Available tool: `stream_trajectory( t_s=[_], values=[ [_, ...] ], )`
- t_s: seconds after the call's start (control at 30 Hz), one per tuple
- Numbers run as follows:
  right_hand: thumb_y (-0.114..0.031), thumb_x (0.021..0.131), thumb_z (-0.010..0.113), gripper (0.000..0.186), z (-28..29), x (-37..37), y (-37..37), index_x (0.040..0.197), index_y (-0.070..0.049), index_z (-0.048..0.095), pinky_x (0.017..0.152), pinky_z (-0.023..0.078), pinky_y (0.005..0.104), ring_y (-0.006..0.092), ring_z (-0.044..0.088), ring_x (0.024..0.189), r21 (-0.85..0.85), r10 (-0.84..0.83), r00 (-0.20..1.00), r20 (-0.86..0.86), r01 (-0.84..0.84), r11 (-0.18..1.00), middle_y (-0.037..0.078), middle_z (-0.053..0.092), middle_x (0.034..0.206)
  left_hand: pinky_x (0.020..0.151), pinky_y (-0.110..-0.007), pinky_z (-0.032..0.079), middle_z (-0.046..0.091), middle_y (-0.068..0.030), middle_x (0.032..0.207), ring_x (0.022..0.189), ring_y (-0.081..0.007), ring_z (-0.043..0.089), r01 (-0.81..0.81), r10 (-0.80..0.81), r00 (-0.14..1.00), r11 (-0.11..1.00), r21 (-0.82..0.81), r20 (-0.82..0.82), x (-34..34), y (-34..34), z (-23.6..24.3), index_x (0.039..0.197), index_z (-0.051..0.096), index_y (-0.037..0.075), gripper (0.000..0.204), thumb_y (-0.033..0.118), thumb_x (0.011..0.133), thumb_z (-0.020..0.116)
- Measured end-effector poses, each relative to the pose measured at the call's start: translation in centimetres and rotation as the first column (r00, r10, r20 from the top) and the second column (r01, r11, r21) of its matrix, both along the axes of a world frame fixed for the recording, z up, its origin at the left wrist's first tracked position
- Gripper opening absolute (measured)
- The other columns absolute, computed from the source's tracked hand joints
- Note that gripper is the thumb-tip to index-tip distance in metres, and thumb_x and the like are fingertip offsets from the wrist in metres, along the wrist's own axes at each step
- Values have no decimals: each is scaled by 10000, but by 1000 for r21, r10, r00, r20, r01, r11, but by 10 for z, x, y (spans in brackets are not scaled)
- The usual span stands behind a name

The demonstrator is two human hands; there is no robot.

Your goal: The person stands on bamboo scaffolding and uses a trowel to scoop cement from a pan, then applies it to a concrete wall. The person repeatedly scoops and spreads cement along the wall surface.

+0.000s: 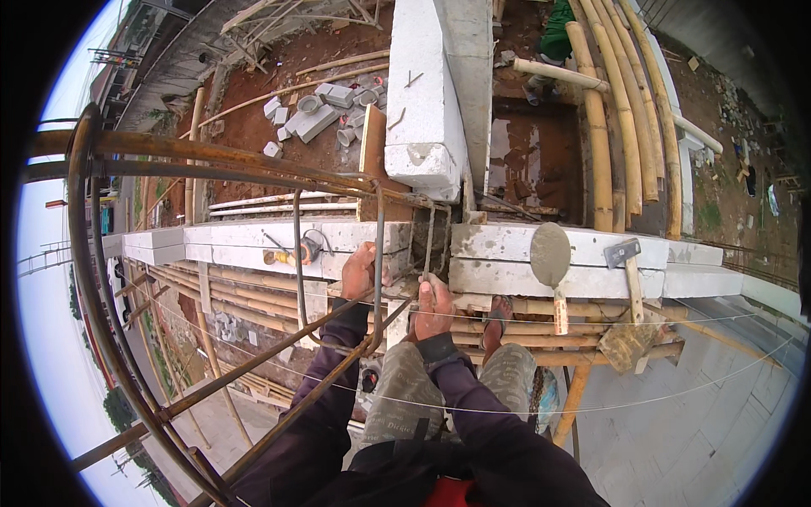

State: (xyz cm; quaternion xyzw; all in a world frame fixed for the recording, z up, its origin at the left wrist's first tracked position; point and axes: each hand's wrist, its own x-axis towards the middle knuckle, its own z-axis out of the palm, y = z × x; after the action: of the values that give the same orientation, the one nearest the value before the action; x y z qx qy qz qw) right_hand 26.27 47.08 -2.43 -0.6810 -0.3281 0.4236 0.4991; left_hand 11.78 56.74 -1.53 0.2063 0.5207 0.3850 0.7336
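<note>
My right hand (432, 306) is closed around the lower end of a thin, mortar-smeared steel rod (429, 241). The rod stands in the gap between two runs of white blocks. To its left, my left hand (361, 269) is by the end of the left block run (245, 243), fingers curled; what they hold, if anything, I cannot make out. A rusty steel stirrup (378, 215) passes close beside that hand. On the right block run (498, 279) lie a mortar-covered trowel (551, 258) and a hammer (627, 275) with a wooden handle.
A rusty rebar cage (186, 152) juts across the left side. Bamboo poles (253, 296) run below the blocks, and a string line (625, 407) crosses in front of me. A yellow-grey tool (306, 248) sits on the left blocks. Beyond is a water-filled pit (528, 156).
</note>
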Motion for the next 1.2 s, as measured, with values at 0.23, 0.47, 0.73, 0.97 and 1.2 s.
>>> stream_trajectory(
  t_s=[0.23,0.47,0.73,0.97,1.2],
  values=[
    [-447,975,427,485,-8,-32,19,935,7,593,561,379,314,148,469,563,-34,-320,923,-214,320,947,49,498,607,453,-372,403,420,-49,543,412,-198,419,-55,71,968,996,-73,242,-7,-8,-34,958,488,52,297,332,980,392],
    [-466,964,426,502,-10,-6,26,868,3,575,516,353,301,136,432,492,14,-194,941,-278,206,978,33,441,521,356,-296,283,329,20,471,358,-138,303,-211,208,977,977,-46,-50,31,-15,-8,750,423,151,265,281,977,384],
    [-416,966,425,468,-24,17,33,833,12,563,488,359,290,141,455,462,168,-3,969,-246,45,985,48,467,514,344,-291,284,339,-5,473,363,-146,315,-401,403,914,915,37,-56,48,-29,-6,821,473,113,224,261,970,396],
    [-405,967,421,461,-20,24,37,830,11,566,476,356,293,149,451,445,166,19,966,-260,25,986,48,450,485,322,-303,354,408,-43,486,330,-166,384,-464,465,884,885,37,-52,47,-30,-12,914,502,43,183,179,971,395],
    [-388,969,441,447,-9,32,11,970,35,586,687,451,360,238,567,722,33,-50,998,-44,52,998,131,567,794,334,-300,331,383,-28,478,341,-157,353,-493,492,870,870,0,19,49,-30,-12,821,469,81,265,252,984,352]
  ],
)
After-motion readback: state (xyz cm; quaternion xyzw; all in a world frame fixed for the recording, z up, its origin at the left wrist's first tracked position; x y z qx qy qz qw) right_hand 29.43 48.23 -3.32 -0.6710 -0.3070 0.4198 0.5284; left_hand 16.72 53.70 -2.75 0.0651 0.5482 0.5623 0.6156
